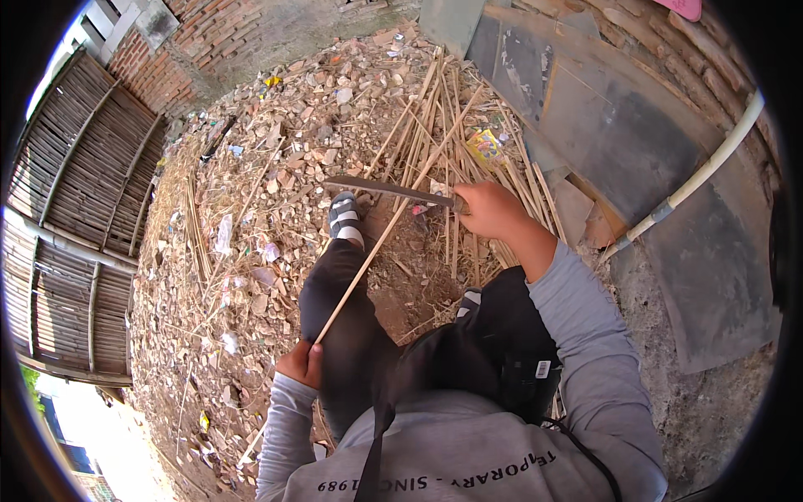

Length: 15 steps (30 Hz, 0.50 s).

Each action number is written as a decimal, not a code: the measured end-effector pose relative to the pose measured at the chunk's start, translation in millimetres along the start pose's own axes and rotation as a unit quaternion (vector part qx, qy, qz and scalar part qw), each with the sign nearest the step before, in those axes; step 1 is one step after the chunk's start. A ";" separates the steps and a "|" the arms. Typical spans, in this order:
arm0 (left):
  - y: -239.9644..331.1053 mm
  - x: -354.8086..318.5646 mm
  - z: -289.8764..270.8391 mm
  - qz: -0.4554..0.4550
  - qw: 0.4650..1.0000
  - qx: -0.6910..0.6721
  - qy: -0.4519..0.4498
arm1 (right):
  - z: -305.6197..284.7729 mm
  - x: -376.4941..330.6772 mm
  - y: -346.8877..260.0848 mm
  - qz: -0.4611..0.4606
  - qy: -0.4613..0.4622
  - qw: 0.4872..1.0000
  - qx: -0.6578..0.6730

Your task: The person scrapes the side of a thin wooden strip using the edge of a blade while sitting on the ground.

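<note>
A long, thin bamboo strip point(360, 278) slants from lower left to upper right across my lap. My left hand point(299, 363) is closed round its lower part beside my left knee, thumb laid along it. My right hand point(489, 211) grips the handle of a machete point(376, 185), whose dark blade points left, above my sandalled left foot point(345, 216). Blade and strip cross in the picture; whether they touch I cannot tell. Beyond them, a heap of similar bamboo strips point(427, 125) lies on the ground, fanned toward the far side.
Broken brick and litter point(251, 276) cover the ground. Bamboo slat panels point(84, 159) stand at the left, a brick wall point(217, 38) at the back. Dark flat sheets point(619, 125) lean at the right, with a pale pole point(711, 167) across them. A yellow wrapper point(483, 145) lies among the strips.
</note>
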<state>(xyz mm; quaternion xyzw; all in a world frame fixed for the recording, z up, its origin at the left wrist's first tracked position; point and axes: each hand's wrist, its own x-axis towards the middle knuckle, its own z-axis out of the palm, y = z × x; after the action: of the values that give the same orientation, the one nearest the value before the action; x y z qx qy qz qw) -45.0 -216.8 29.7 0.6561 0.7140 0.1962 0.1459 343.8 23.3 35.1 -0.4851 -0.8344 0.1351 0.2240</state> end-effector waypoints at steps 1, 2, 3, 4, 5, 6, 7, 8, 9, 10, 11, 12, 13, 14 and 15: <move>-1.0 -0.1 0.8 0.001 1.000 0.008 -0.003 | -1.2 -1.1 -2.0 -0.002 -0.013 1.000 -0.014; -0.8 -0.7 0.6 0.005 1.000 0.005 0.000 | -5.5 -0.5 -15.6 -0.011 -0.078 0.996 -0.034; -0.2 -0.7 0.8 0.003 1.000 0.005 0.000 | -1.6 -0.2 -25.3 -0.011 -0.079 0.996 -0.034; 2.1 -0.6 -1.1 0.007 1.000 0.004 -0.002 | 2.0 -1.4 -34.3 -0.044 -0.082 0.995 -0.034; 2.8 -0.5 -2.6 0.010 1.000 0.002 -0.003 | 4.9 -1.5 -39.0 -0.077 -0.086 0.993 -0.034; 0.7 -0.7 -1.1 0.008 1.000 0.002 -0.005 | 6.7 -0.5 -38.8 -0.079 -0.091 0.992 -0.041; -3.2 -0.7 1.3 0.015 1.000 -0.001 -0.001 | 8.3 0.6 -34.8 -0.079 -0.093 0.992 -0.040; -6.3 -0.5 2.5 0.022 1.000 -0.004 0.006 | 8.2 2.9 -28.1 -0.061 -0.083 0.995 0.003; -8.8 -0.6 3.5 0.020 1.000 -0.003 0.006 | 6.8 5.8 -22.0 -0.043 -0.073 0.995 0.047; -11.0 -1.0 4.2 0.025 1.000 -0.002 0.012 | 4.7 9.6 -16.7 -0.010 -0.062 0.996 0.068; -11.5 1.3 5.2 0.033 0.999 -0.004 0.018 | 3.5 10.5 -9.2 -0.010 -0.060 0.996 0.066; -11.6 2.2 5.3 0.035 0.999 -0.005 0.019 | 4.4 10.8 -1.2 0.025 -0.024 0.997 0.066; -11.6 2.0 5.4 0.029 0.999 0.001 0.017 | 4.7 10.8 4.3 0.060 0.012 0.996 0.066; -10.9 1.2 4.5 0.020 1.000 0.008 0.013 | 5.3 10.4 2.0 0.060 0.007 0.997 0.046; -9.7 1.8 3.4 0.020 1.000 0.008 0.012 | 5.4 9.2 -3.1 0.060 0.007 0.997 0.046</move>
<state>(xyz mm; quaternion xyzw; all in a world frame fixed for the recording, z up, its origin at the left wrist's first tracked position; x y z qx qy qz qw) -52.2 -215.3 22.2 0.6687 0.7043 0.2012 0.1278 334.8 29.8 34.0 -0.5242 -0.7951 0.1837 0.2434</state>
